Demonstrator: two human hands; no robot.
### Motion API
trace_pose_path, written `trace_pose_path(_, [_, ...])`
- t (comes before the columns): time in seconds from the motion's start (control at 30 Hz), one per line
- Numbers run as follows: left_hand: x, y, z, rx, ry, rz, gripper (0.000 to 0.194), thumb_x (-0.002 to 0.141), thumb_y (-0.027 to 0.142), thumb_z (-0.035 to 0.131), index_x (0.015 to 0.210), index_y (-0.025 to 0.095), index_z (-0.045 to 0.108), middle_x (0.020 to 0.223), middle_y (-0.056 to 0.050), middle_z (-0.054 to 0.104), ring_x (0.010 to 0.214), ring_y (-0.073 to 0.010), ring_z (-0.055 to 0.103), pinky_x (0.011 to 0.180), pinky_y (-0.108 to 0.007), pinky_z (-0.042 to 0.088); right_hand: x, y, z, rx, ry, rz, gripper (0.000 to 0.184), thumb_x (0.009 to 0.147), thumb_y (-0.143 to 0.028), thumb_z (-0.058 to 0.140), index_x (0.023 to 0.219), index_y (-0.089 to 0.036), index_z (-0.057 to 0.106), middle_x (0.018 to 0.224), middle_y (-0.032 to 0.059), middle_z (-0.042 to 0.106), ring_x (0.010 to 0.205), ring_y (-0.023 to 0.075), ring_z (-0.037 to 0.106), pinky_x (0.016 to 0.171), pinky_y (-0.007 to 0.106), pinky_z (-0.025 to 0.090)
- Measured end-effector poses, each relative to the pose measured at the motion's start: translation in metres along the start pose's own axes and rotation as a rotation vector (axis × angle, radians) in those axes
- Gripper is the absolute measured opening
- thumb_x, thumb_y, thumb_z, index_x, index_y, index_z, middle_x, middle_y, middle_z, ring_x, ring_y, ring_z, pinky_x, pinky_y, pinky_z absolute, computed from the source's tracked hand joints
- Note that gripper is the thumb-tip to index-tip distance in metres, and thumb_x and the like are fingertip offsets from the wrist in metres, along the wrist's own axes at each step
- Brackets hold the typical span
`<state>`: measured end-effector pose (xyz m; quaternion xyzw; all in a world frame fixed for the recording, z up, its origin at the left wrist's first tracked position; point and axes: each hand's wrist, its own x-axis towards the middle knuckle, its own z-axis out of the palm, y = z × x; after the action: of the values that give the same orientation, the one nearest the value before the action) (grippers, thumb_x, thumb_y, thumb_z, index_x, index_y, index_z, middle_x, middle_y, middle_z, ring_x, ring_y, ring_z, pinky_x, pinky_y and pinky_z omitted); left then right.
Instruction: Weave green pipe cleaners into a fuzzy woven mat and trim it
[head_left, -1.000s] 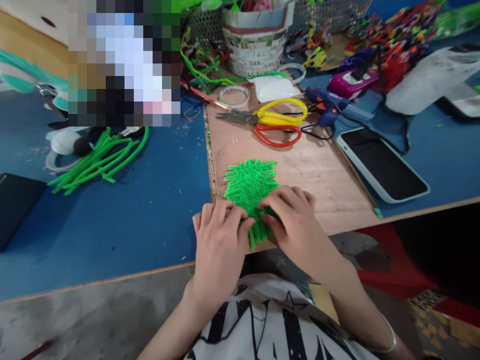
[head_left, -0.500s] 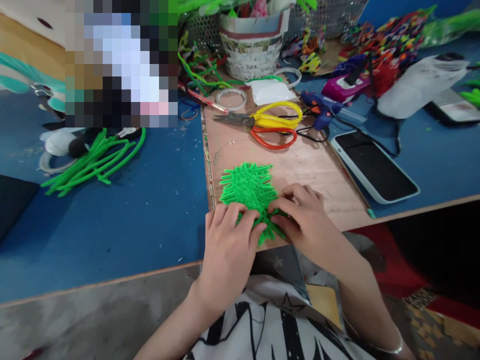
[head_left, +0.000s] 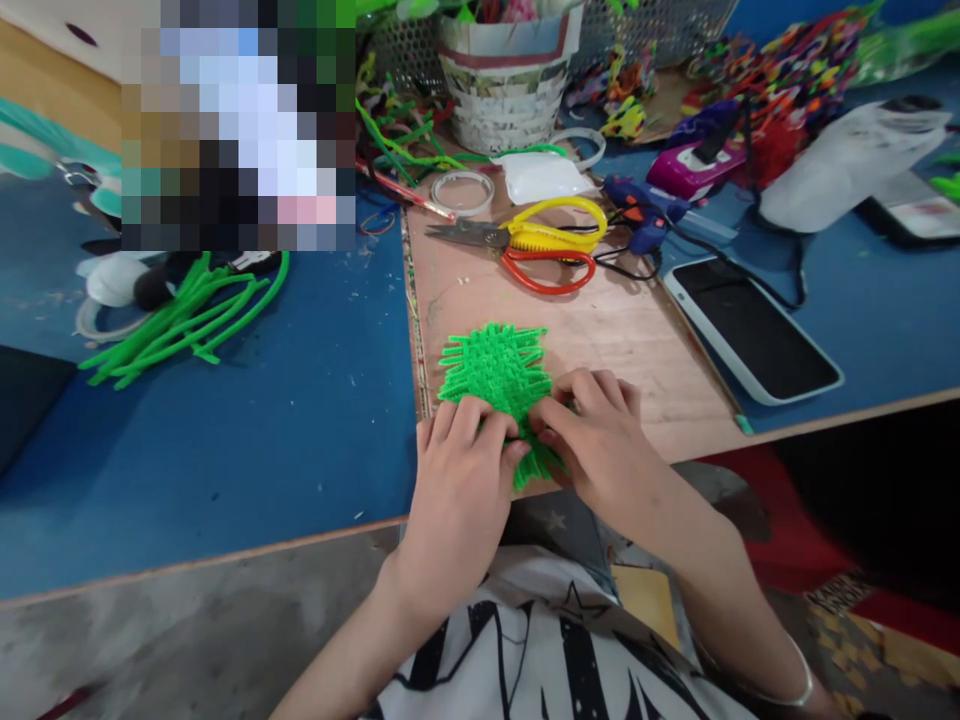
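- I saw my left hand (head_left: 459, 480) and right hand (head_left: 600, 445) pressing a woven green pipe-cleaner mat (head_left: 495, 372) on the wooden board (head_left: 622, 340).
- Scissors (head_left: 540, 245) lay beyond; a phone (head_left: 754, 325) lay to the right.

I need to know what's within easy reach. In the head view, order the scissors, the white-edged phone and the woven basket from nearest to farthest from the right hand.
From the right hand, which rests on the green woven piece:
1. Scissors, straight ahead on the wooden board.
2. White-edged phone, off to the right on the blue table; too close to call against the scissors.
3. Woven basket, farthest, at the back.
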<state>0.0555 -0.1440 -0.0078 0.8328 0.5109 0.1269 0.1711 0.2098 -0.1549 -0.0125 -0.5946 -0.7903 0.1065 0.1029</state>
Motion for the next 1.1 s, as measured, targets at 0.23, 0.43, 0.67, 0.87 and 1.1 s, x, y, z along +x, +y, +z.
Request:
trace_pose_path(0.23, [0.0,-0.002,0.001,-0.026,0.001,-0.012,0.01,0.089,0.019,0.046,0.085,0.019,0.055,0.089,-0.003,0.051,0.087,-0.0213,0.045,0.072,-0.037,0.034,-0.002,-0.005,-0.004,-0.03,0.074,-0.036,0.02,0.079,-0.008,0.048,0.088,-0.022,0.059,0.102,0.0088,0.046,0.097,0.0247,0.037,0.08,0.039,0.028])
trace_pose_path(0.43, [-0.001,-0.004,0.001,-0.051,-0.01,-0.02,0.005,0.087,0.019,0.049,0.086,0.02,0.054,0.092,-0.003,0.052,0.089,-0.0224,0.045,0.073,-0.038,0.034,0.004,-0.005,-0.009,-0.141,0.006,-0.107,0.016,0.078,-0.01,0.05,0.09,-0.019,0.057,0.103,0.0102,0.049,0.096,0.0251,0.038,0.083,0.04,0.029])
trace_pose_path(0.67, [0.0,-0.004,-0.001,-0.021,-0.035,-0.02,0.007,0.083,0.022,0.057,0.085,0.019,0.051,0.091,-0.002,0.052,0.087,-0.0225,0.046,0.072,-0.037,0.034,0.02,0.002,-0.016,-0.168,-0.095,-0.279,0.008,0.082,-0.025,0.052,0.079,-0.017,0.051,0.089,0.008,0.048,0.092,0.0254,0.04,0.082,0.041,0.031])
trace_pose_path(0.87, [-0.001,-0.002,-0.002,0.029,-0.043,-0.019,0.009,0.087,0.027,0.051,0.087,0.018,0.051,0.092,-0.004,0.053,0.088,-0.0238,0.047,0.073,-0.039,0.036,0.024,0.005,-0.015,-0.134,-0.114,-0.336,0.018,0.082,-0.034,0.055,0.078,-0.017,0.05,0.086,0.0065,0.047,0.088,0.0241,0.042,0.08,0.04,0.032])
trace_pose_path(1.1, [-0.002,-0.001,-0.002,0.064,-0.043,-0.024,0.008,0.086,0.025,0.053,0.089,0.018,0.053,0.093,-0.006,0.054,0.089,-0.0248,0.047,0.074,-0.04,0.038,0.016,-0.004,-0.01,-0.185,-0.093,-0.266,0.001,0.08,-0.017,0.052,0.079,-0.016,0.053,0.087,0.0085,0.051,0.09,0.025,0.043,0.079,0.039,0.032])
